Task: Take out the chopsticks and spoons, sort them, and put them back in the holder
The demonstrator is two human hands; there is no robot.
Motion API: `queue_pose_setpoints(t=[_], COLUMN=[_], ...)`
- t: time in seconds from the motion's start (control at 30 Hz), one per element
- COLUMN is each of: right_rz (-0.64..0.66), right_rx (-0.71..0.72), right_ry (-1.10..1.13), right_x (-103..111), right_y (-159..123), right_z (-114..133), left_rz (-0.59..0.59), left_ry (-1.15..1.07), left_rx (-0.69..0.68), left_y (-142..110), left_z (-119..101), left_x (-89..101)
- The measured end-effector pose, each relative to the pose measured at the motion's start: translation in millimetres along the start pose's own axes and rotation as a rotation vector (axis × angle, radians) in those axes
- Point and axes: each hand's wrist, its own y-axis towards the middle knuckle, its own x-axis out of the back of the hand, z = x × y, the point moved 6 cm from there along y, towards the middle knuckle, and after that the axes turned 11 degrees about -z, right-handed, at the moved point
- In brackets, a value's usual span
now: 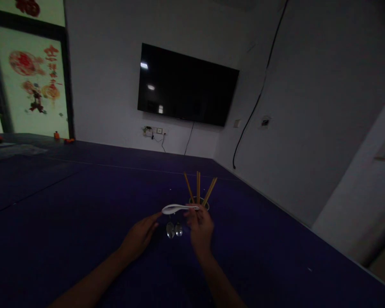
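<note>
A white soup spoon (172, 209) is held level above the dark purple surface. My right hand (201, 226) is closed on its handle end, thumb and fingers pinching it. My left hand (140, 235) has its fingers stretched out, with the fingertips at the tip of the spoon's bowl; whether they touch it I cannot tell. Below the white spoon lie two metal spoons, a left one (170, 230) and a right one (178, 230), bowls towards me. Just behind my right hand stands a cup (206, 202), partly hidden, with several wooden chopsticks (198, 186) leaning in it.
The purple surface (83, 192) stretches to the walls. A television (187, 85) hangs on the far wall above sockets (157, 130) with cables. A black cable (254, 105) runs down the right wall. Small orange objects (69, 140) sit near the glass door (35, 85) at left.
</note>
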Motion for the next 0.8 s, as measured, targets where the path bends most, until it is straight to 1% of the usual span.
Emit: queue_pose_setpoints(t=[0.1,0.17,0.23,0.37,0.63,0.73,0.8], right_rz=[-0.278,-0.377,-0.423,-0.423,-0.31,-0.271,-0.272], right_rx=[-0.006,0.024,0.052,0.078,0.089,0.142,0.188], right_ry=[-0.048,-0.104,-0.171,-0.235,-0.34,-0.385,-0.429], right_x=[24.5,35.9,42.6,45.0,37.6,35.3,35.5], right_y=[7.8,14.8,22.1,31.1,34.5,37.3,38.9], right_z=[-1.4,-1.6,-3.7,-12.6,-27.0,-29.3,-29.7], left_rz=[0.028,0.047,0.063,0.087,0.132,0.146,0.151], left_ry=[0.027,0.038,0.049,0.052,0.064,0.065,0.062], left_rx=[-0.014,-0.014,-0.011,-0.005,0.013,0.008,0.007], left_y=[-1.6,-2.1,-2.2,-2.5,-3.2,-2.8,-2.8], left_z=[-1.6,-1.5,-1.0,-0.7,-1.9,-2.8,-3.5], left_x=[-2.3,-3.8,-4.6,-4.5,-7.0,-8.4,-8.5])
